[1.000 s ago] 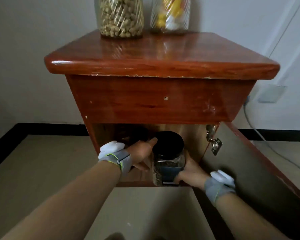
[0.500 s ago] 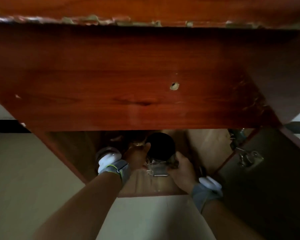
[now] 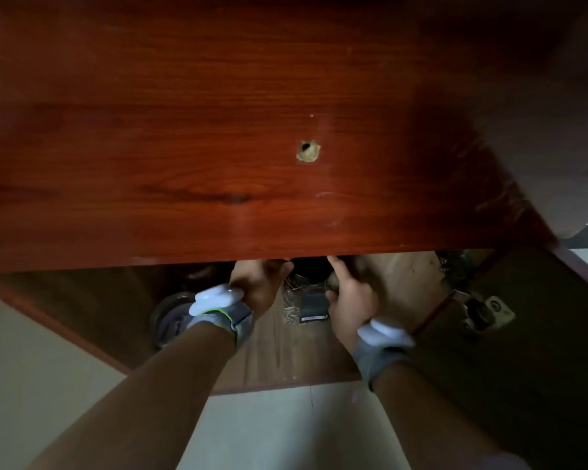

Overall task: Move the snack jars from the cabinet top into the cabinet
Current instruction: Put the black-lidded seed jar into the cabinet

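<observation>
Two bare forearms reach forward from the bottom of the view, each with a grey wrist strap carrying a white puck. Beyond them the left hand [image 3: 258,283] and the right hand [image 3: 352,300] flank a clear snack jar [image 3: 304,300] with a dark label and a black lid, standing on the wooden floor inside the cabinet [image 3: 218,147]. The left hand's fingers curl around the jar's upper left side; the right hand's fingers [image 3: 336,266] rise along the jar's right side toward the lid, though blur and shadow hide how firmly either set presses. To the left, deeper in the shade, a second round jar-like shape [image 3: 170,310] sits on the same floor, too dim to read. At the right, a metal hinge [image 3: 482,312] joins the open door [image 3: 540,351] to the cabinet. Above everything, the red wooden front panel fills the view, marked by a small chipped hole [image 3: 308,152].
</observation>
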A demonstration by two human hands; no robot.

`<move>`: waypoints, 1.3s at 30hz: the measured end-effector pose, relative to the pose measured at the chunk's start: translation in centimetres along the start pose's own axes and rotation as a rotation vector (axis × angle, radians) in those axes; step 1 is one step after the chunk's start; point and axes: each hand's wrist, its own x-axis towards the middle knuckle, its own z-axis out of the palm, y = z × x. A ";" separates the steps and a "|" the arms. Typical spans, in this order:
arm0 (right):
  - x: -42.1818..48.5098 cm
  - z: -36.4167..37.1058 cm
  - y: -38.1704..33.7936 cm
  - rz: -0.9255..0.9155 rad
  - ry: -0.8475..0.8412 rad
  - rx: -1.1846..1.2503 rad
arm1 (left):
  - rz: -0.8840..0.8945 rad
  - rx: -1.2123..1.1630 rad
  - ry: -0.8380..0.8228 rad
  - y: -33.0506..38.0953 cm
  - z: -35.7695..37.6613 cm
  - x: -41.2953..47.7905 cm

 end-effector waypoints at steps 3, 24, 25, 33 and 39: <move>1.2 0.3 -0.9 0.012 -0.004 -0.032 | 0.024 0.077 -0.111 0.4 -0.3 0.5; -2.4 -4.2 -2.3 -0.112 -0.058 0.015 | 0.333 0.758 -0.205 4.0 -5.5 -3.6; -3.0 -4.5 -2.2 -0.122 -0.085 0.028 | 0.345 0.808 -0.244 4.4 -5.8 -4.1; -9.6 -12.9 -4.2 -0.343 -0.107 0.129 | 0.351 0.839 -0.214 11.7 -12.8 -12.1; -14.9 -21.7 -7.2 -0.564 0.014 -0.041 | 0.469 0.838 -0.088 17.9 -19.6 -18.5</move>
